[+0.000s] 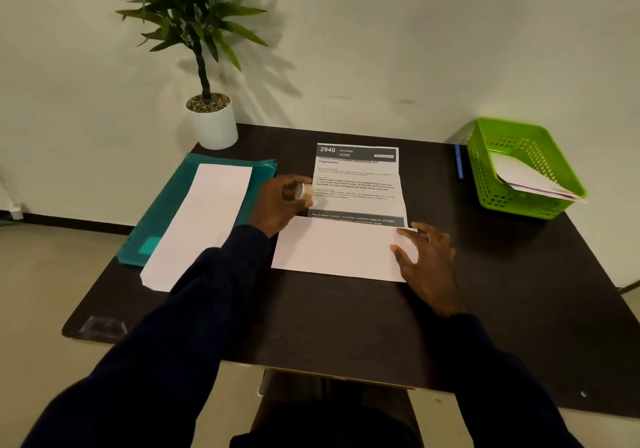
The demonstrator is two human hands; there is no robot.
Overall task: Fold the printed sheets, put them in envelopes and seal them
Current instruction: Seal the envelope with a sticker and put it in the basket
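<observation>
A printed sheet (356, 180) lies in the middle of the dark table (346, 316), its near third folded up so that a blank white flap (336, 248) covers the lower text. My right hand (427, 260) rests flat with spread fingers on the flap's right end. My left hand (282, 201) hovers at the sheet's left edge and grips a small white cylinder (304, 191), which looks like a glue stick. A stack of long white envelopes (201, 222) lies to the left on a teal plastic folder (162, 219).
A green plastic basket (502, 142) at the right back holds white envelopes (530, 177). A blue pen (459, 163) lies beside it. A potted plant (211, 121) stands at the back left corner against the wall.
</observation>
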